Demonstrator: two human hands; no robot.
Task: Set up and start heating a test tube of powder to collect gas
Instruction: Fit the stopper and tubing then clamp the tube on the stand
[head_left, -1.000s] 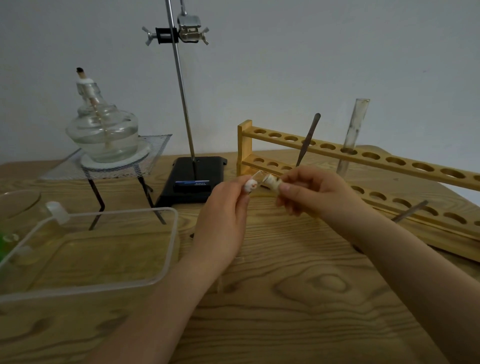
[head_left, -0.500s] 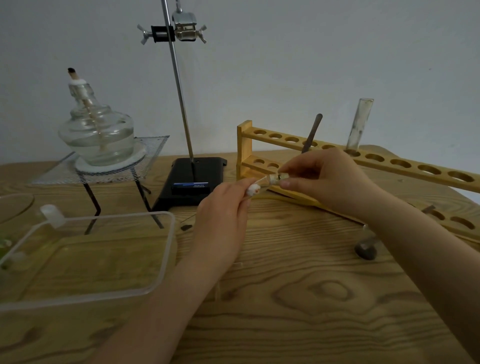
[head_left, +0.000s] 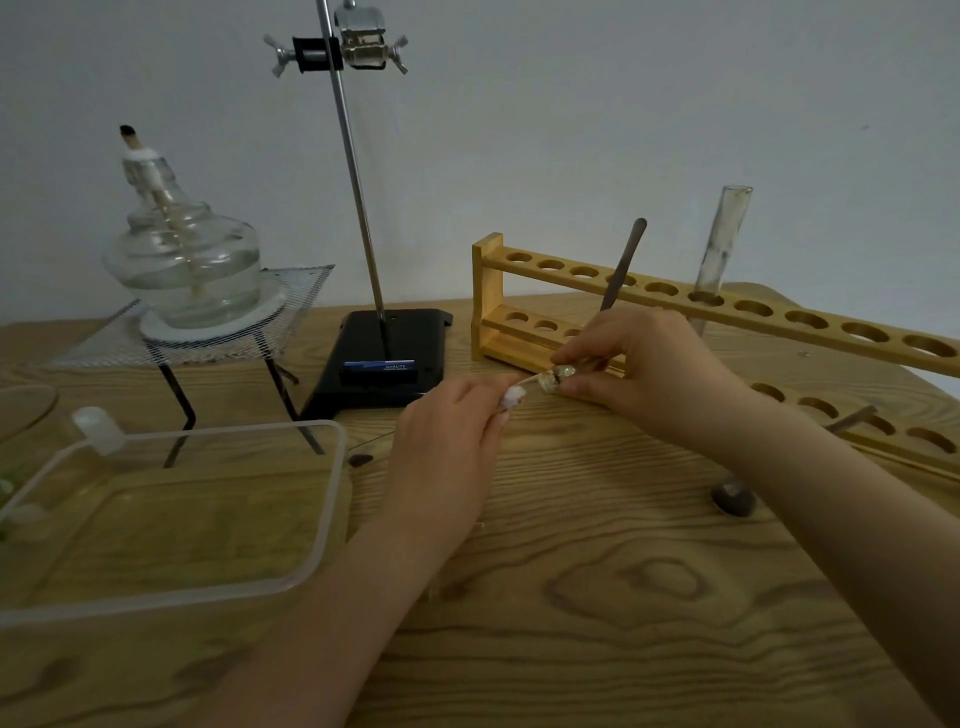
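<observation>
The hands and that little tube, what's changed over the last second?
Both hands, left hand and right hand, dropped lower toward the table, keeping their pinch on the cotton wad and small tube. Rack, burner and stand stayed put.

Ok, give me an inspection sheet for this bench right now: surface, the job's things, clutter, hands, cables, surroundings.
Surface: wooden table, grain visible.
Job's things: small glass tube with a white cotton wad at its mouth; unlit alcohol lamp on wire gauze over a tripod; retort stand with clamp holding nothing; clear plastic tray.
Clutter: wooden rack holding a test tube and a spatula; dark lump on the table.
Hands: left hand pinches the wad; right hand grips the tube.
Cables: nothing seen.
Surroundings: plain pale wall.
</observation>
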